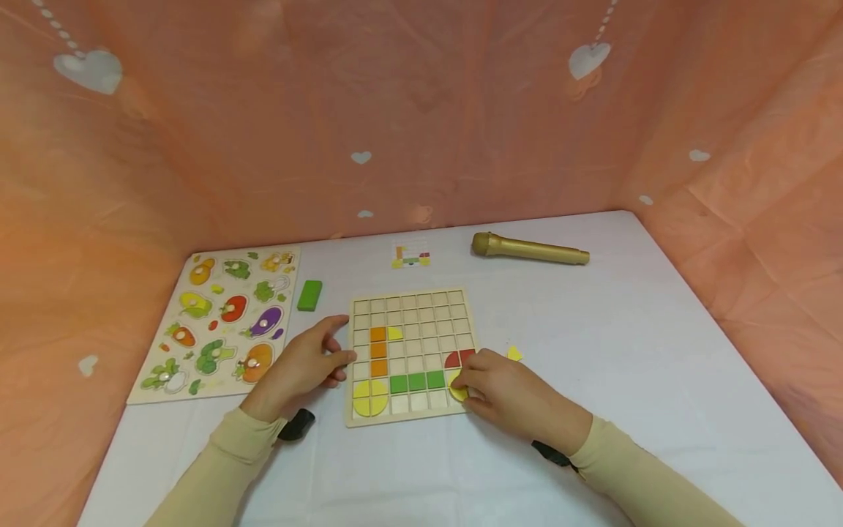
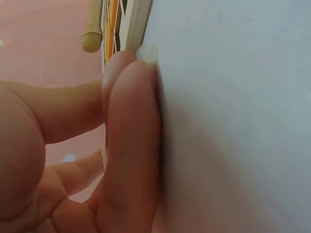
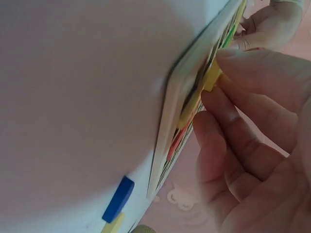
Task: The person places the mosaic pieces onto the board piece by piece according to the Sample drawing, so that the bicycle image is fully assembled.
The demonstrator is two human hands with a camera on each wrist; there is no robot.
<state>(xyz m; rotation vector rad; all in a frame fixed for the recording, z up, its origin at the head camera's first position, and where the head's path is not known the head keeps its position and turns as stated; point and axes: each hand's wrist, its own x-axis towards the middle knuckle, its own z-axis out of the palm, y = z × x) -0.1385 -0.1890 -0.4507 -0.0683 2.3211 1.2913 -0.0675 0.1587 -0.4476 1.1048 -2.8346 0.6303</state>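
Observation:
A wooden grid board (image 1: 415,344) lies on the white table and holds coloured flat tiles. My left hand (image 1: 306,362) rests beside its left edge, thumb and index fingertips touching the rim. Over the lower right corner, my right hand (image 1: 510,395) pinches a yellow tile (image 3: 213,76) between thumb and fingers. Orange squares (image 1: 378,350) form a column with a yellow quarter circle (image 1: 394,334) by the top one. Green squares (image 1: 418,381) run in a row. Yellow quarters (image 1: 370,398) make a disc at lower left. Red tiles (image 1: 453,360) sit partly behind my right hand.
A vegetable puzzle board (image 1: 224,322) is at the left, a green block (image 1: 309,296) near it. Behind the grid lie a small pattern card (image 1: 411,255) and a gold microphone (image 1: 530,249). To the right are a yellow piece (image 1: 514,354) and a blue piece (image 3: 118,199).

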